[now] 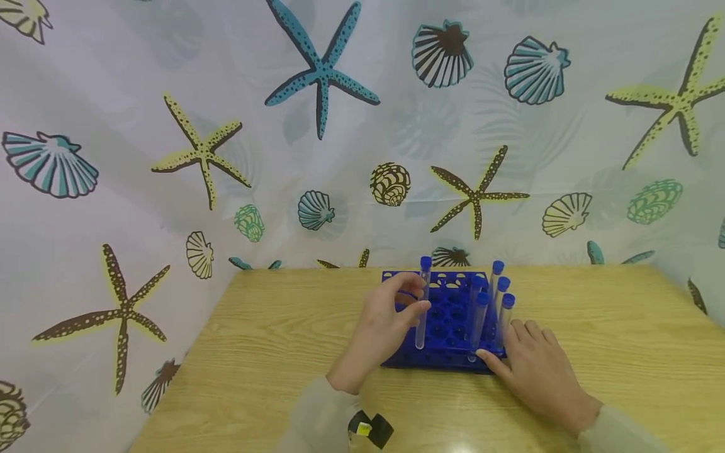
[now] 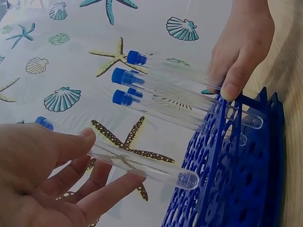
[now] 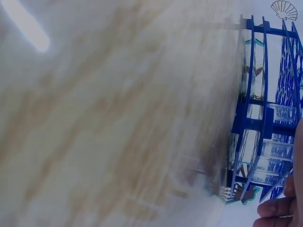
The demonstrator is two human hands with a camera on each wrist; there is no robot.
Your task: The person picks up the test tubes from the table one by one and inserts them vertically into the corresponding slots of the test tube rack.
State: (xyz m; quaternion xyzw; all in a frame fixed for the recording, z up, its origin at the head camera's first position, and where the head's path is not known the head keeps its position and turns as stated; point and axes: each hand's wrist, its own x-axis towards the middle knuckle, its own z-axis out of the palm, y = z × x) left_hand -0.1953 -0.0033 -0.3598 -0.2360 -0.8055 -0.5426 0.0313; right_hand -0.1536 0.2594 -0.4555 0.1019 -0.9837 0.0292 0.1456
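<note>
Between its thumb and fingers, my left hand (image 1: 378,321) pinches a clear test tube (image 1: 420,336) with a blue cap. The tube stands nearly upright over the left part of a blue test tube rack (image 1: 433,360). In the left wrist view its rounded bottom overlaps the rack's perforated top (image 2: 201,170). My right hand (image 1: 538,371) grips the rack's right end, thumb at the front edge and fingers along the side. Several blue-capped tubes (image 1: 479,322) stand in the rack's right part, close to that hand. The right wrist view catches fingers (image 3: 277,208) beside the rack's end.
The rack sits on a wood-grain table (image 1: 272,340), near its back edge. Behind and to the left hangs a white curtain (image 1: 351,170) printed with starfish and shells. A black band-like piece (image 1: 370,429) with a yellow mark is at the left sleeve.
</note>
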